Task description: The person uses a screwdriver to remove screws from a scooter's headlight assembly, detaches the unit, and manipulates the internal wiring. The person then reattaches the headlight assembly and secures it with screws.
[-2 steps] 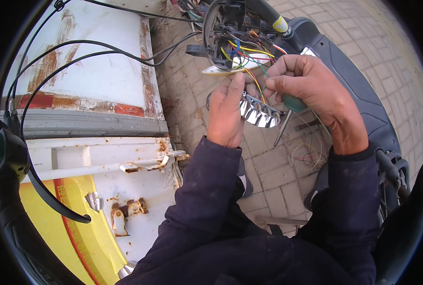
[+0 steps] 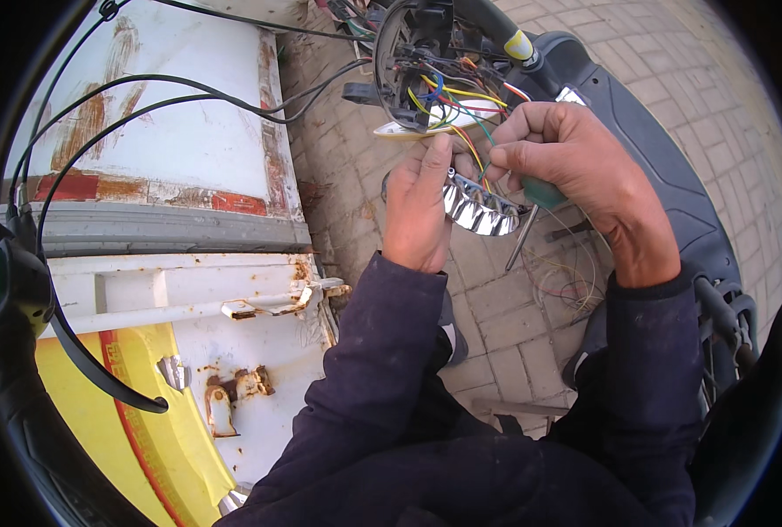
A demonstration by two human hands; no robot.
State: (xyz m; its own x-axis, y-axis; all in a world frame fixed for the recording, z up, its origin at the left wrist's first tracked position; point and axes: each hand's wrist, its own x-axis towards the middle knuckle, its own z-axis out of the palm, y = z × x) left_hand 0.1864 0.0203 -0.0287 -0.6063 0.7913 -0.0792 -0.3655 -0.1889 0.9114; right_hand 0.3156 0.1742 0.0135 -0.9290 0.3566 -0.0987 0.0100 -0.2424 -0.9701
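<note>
My left hand (image 2: pixel 416 211) is closed on the left end of a curved chrome lamp reflector (image 2: pixel 483 213), its thumb pointing up. Close by on the right, my right hand (image 2: pixel 575 158) is closed too, with thumb and forefinger pinching a thin green wire (image 2: pixel 486 130). A screwdriver with a green handle (image 2: pixel 543 192) is tucked in the same palm, its metal shaft (image 2: pixel 521 241) slanting down. Red, yellow and green wires (image 2: pixel 467 140) run from an opened black scooter housing (image 2: pixel 400 66) down to the reflector. The wire ends between my fingers are hidden.
A white curved cover (image 2: pixel 404 133) hangs below the housing. The scooter's dark body (image 2: pixel 646 123) stands at the right. Left are a rusty white metal panel (image 2: pixel 171 88), black cables (image 2: pixel 215 90) and a yellow sheet (image 2: pixel 149 422). Loose wire scraps (image 2: pixel 571 285) lie on the brick paving.
</note>
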